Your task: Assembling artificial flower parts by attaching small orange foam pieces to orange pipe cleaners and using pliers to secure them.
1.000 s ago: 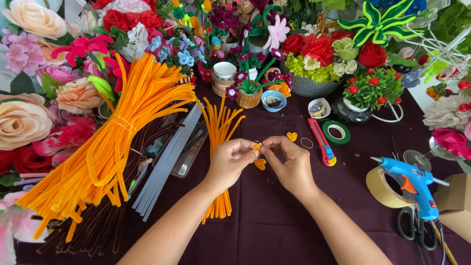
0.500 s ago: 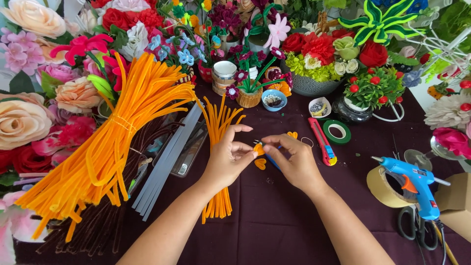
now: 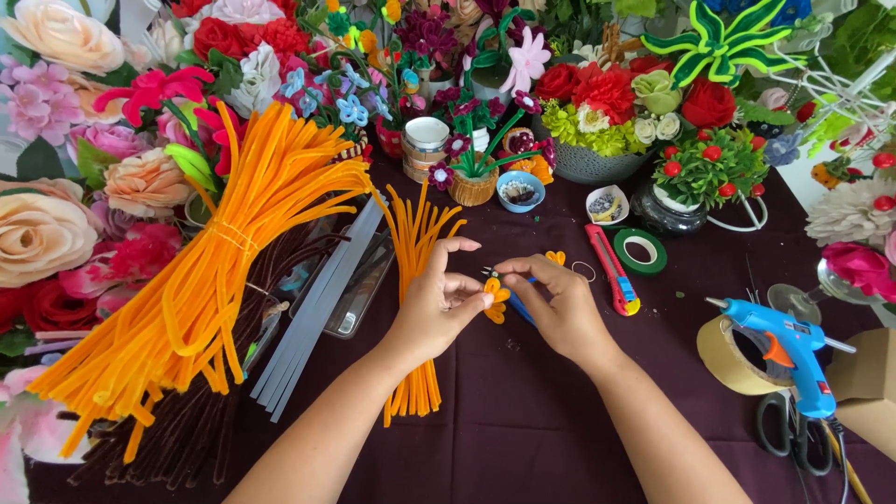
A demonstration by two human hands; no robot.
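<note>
Two hands, left (image 3: 437, 303) and right (image 3: 558, 306), meet over one small orange pipe-cleaner flower (image 3: 495, 299). On the dark surface (image 3: 523, 420): two bundles of orange pipe cleaners, one large (image 3: 215, 261) and one small (image 3: 417, 280); one blue glue gun (image 3: 789, 350); one red utility knife (image 3: 611, 268); one green tape roll (image 3: 640, 250); one tan tape roll (image 3: 723, 359); one pair of scissors (image 3: 782, 431).

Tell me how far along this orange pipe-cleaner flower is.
Done: a few orange petals are already looped into the small flower, and one finished petal loop lies apart on the dark cloth. In hand: the left hand and right hand pinch the flower between fingertips, working at its centre. Left: it shows only a few petals, and the loose orange stems and big tied bundle lie unused.
</note>
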